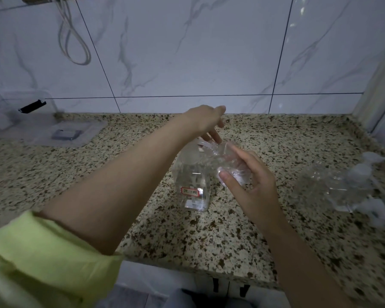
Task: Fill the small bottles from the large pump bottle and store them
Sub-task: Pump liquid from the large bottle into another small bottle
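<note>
A large clear pump bottle (192, 181) with a red-framed label stands upright on the speckled granite counter (142, 165), holding clear liquid. My left hand (206, 121) rests on top of it, fingers pointing down onto the pump head, which is mostly hidden. My right hand (249, 178) holds a small clear bottle (229, 165) tilted on its side, its mouth up against the pump's spout. Several more small clear bottles with white caps (347, 185) lie in a blurred heap on the counter at the right.
An open clear plastic storage box (13, 112) with a black latch stands at the back left, and its lid (65, 133) lies flat beside it. A white cable (73, 41) hangs on the marble-tiled wall. The counter's front edge runs just below my arms.
</note>
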The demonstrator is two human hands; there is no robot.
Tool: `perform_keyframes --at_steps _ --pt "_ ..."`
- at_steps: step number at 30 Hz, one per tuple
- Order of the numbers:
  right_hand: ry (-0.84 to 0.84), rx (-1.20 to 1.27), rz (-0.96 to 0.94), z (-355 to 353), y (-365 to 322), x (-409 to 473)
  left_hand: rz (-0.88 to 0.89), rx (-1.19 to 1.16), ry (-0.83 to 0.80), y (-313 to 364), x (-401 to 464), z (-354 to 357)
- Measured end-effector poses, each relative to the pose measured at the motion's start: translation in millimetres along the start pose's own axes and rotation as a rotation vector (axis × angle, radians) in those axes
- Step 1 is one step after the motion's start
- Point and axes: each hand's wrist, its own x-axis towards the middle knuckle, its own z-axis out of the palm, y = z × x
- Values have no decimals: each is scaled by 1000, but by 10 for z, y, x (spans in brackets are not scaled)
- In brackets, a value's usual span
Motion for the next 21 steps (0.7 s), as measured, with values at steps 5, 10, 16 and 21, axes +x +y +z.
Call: perform_keyframes --at_steps 5,10,16,21 --pt "3 6 -3 -4 6 -5 -42 6 -31 -26 15 4" --pt "4 32 4 21 18 -8 -54 -6 -25 -41 48 5" --pt "-3 36 -7 25 20 -9 -65 21 -18 -25 57 20" --pt "-9 36 -10 21 28 0 -81 31 -38 -27 92 26"
